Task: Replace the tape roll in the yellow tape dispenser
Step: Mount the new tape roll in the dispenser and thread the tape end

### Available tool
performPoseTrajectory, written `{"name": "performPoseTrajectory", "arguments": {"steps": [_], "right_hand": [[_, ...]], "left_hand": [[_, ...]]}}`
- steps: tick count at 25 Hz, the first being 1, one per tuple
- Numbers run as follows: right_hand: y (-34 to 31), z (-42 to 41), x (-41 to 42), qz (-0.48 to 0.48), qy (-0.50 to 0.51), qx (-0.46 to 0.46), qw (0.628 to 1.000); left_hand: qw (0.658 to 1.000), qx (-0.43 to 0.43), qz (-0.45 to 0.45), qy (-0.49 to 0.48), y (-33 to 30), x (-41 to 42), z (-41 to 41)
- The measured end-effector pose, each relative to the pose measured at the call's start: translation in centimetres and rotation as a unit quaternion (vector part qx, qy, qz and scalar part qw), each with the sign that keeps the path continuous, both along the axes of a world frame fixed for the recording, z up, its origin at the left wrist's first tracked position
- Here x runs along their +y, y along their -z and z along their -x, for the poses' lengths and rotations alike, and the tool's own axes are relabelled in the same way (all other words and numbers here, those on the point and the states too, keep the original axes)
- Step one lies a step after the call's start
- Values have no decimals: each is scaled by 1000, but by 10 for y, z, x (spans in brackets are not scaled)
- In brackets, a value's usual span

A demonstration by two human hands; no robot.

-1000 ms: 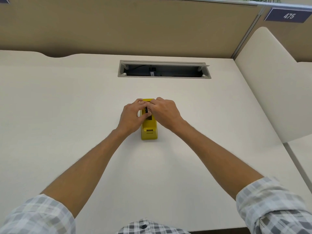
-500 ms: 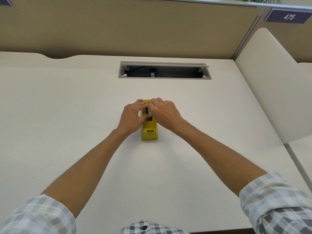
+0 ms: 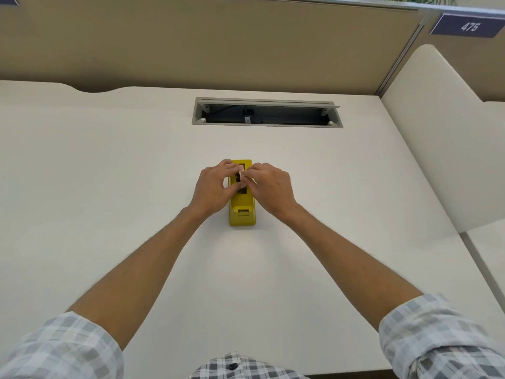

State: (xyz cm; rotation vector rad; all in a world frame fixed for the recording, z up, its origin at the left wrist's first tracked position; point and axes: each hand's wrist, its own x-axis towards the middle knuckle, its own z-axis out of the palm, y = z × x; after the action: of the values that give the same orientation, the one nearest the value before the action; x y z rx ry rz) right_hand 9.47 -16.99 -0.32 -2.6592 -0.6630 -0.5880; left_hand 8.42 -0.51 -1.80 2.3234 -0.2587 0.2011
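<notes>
Two bare forearms reach out from rolled plaid sleeves (image 3: 437, 337) over the pale counter (image 3: 109, 187). The left hand (image 3: 211, 188) and right hand (image 3: 269, 187) meet above one yellow tape dispenser (image 3: 242, 213), both with fingers curled, pinching a small dark tape roll (image 3: 238, 177) between them at its open top. The dispenser's near end sticks out below the hands. Beyond them lies one open cable tray (image 3: 267, 112); far right, a partition sign (image 3: 468, 26) reads "475".
</notes>
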Motion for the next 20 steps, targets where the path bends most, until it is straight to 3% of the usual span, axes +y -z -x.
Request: {"name": "performPoseTrajectory", "arguments": {"steps": [16, 20], "right_hand": [[3, -8, 2, 50, -67, -87, 993], [0, 3, 1, -41, -11, 22, 999]], "left_hand": [[1000, 12, -14, -1, 1, 1, -2], [1000, 3, -8, -7, -2, -1, 1]]}}
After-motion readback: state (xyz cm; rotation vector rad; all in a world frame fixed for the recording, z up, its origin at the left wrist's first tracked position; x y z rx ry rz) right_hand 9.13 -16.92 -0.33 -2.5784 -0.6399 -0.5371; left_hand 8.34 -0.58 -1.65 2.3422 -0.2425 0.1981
